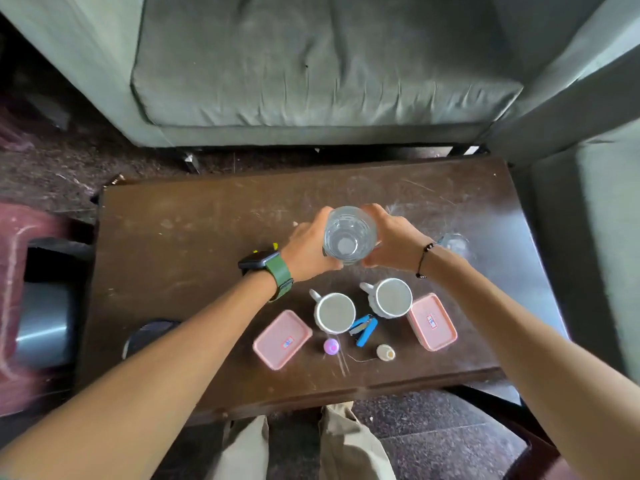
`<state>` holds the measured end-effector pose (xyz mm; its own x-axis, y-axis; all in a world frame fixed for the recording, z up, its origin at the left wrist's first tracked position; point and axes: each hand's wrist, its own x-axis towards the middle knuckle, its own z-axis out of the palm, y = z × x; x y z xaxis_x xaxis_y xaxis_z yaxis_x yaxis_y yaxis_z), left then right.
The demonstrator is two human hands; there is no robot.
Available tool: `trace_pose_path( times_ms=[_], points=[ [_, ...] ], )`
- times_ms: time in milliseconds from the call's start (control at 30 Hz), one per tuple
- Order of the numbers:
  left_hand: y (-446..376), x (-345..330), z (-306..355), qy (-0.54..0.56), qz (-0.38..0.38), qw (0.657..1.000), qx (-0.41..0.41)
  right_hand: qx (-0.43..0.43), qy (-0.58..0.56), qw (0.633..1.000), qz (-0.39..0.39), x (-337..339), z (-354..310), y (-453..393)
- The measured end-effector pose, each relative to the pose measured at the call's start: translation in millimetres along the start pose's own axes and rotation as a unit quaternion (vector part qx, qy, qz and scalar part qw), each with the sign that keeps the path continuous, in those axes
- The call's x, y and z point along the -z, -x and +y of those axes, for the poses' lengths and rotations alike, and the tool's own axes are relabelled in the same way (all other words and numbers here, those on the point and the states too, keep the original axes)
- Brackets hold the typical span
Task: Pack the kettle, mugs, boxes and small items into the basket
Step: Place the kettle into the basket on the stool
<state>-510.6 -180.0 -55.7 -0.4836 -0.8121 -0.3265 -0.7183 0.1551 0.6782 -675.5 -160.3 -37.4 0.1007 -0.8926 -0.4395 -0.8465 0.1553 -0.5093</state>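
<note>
A clear glass vessel [349, 235], seen from above, is clasped between my left hand [308, 245] and my right hand [388, 237] over the middle of the dark wooden table [194, 237]. Closer to me stand two white mugs [334, 312] [393, 297]. Two pink lidded boxes lie flat, one front left [282, 338] and one front right [432, 322]. Between them lie a blue stapler [363, 330], a small purple ball-like item [330, 347] and a small cream-coloured bottle [385, 352]. No basket is visible.
A grey sofa [311, 71] stands beyond the table, with another seat [588, 220] at the right. A dark round lid-like object [149, 336] lies under my left forearm. A metal bin [45, 323] sits on the floor at left. A clear glass item [455, 242] rests behind my right wrist.
</note>
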Motion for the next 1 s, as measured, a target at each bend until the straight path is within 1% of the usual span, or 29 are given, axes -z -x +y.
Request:
trace_pose_path(
  times_ms=[100, 267, 567, 667, 767, 833, 900, 1000],
  points=[
    [-16, -25, -9, -0.009, -0.004, 1.0, 0.027, 0.002, 0.002, 0.999, -0.032, -12, 24, -16],
    [-27, -45, -28, -0.033, -0.005, 0.999, 0.034, 0.021, -0.008, 0.999, -0.039, -35, 43, -31],
    [-28, -48, -31, -0.06, -0.014, 0.997, 0.038, 0.043, -0.024, 0.998, -0.037, -44, 48, -37],
    [-26, -46, -23, -0.056, -0.038, 0.996, 0.05, 0.022, -0.01, 0.997, -0.077, -40, 41, -35],
    [-22, -30, -11, -0.031, -0.07, 0.995, 0.063, 0.035, 0.034, 0.99, -0.133, -19, 21, -36],
    [-17, -7, -5, -0.011, -0.078, 0.995, 0.066, 0.061, 0.052, 0.987, -0.137, 3, -6, -39],
    [-6, 26, -4, 0.005, -0.053, 0.996, 0.069, 0.092, 0.055, 0.986, -0.124, 24, -43, -44],
    [22, 90, -16, 0.026, 0.022, 0.995, 0.092, 0.146, 0.05, 0.982, -0.106, 46, -112, -50]
  ],
)
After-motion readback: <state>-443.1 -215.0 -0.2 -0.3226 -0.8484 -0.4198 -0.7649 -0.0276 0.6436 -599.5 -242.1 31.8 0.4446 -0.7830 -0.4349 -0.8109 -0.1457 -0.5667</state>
